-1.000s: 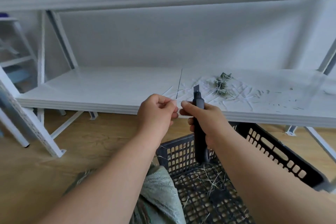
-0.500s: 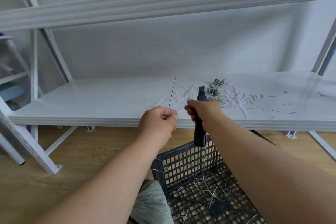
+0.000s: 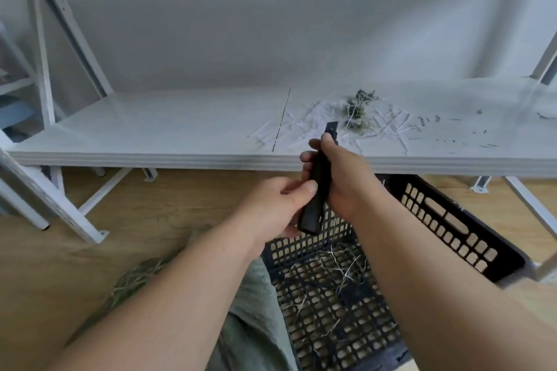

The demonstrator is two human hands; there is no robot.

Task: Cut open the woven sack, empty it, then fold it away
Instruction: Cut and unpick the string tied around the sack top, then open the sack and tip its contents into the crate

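Knife (image 3: 318,187) upright in right hand (image 3: 340,181).

Head camera here, looking forward and down, close over both forearms, white shelf (image 3: 150,132) stretching across at twelve o'clock.

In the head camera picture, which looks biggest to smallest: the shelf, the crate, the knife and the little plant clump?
1. shelf
2. crate, nearer the camera, so it may look oversized
3. knife
4. plant clump, farther away
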